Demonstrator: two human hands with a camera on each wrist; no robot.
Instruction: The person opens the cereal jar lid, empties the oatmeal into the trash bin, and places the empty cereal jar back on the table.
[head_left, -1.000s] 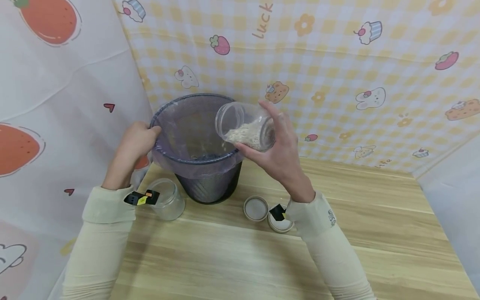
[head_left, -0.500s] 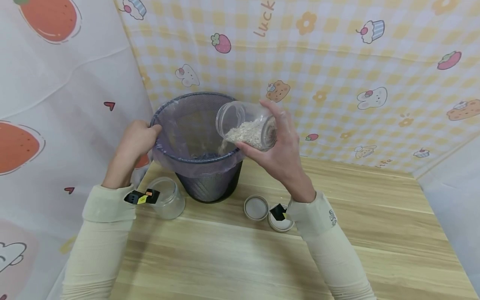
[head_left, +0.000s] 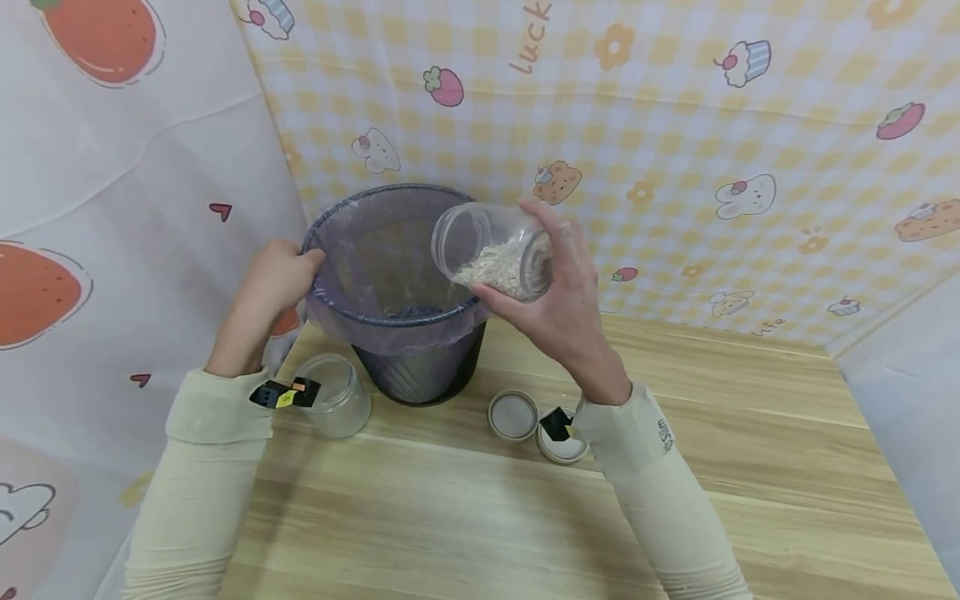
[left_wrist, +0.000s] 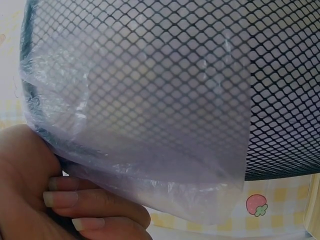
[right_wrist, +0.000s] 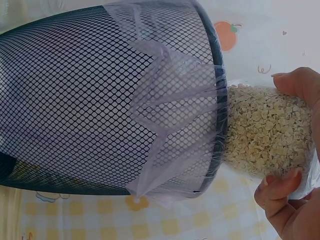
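Firstly, the left hand (head_left: pixel 273 279) grips the left rim of the mesh bin (head_left: pixel 420 367): thumb over the edge, fingers curled outside, pinching rim and translucent liner (head_left: pixel 330 321). Toward the body from these fingers, the standing jar (head_left: pixel 345 414) rests upright on the tabletop (head_left: pixel 450 500), partly hidden by the black wrist device (head_left: pixel 272 395). Immediately right of the left fingers is the bin opening. Farther right, the tilted jar (head_left: pixel 512 220) is clasped by the right hand (head_left: pixel 558 292), thumb on the near side, fingers round the far side; its mouth faces left over the opening. Pale flakes (right_wrist: pixel 265 130) lie inside it, between thumb and fingers. Jar-to-rim contact cannot be determined. Below the right fingers, nearer the body, the left lid (head_left: pixel 513 415) and the right lid (head_left: pixel 562 452) lie just beside each other.
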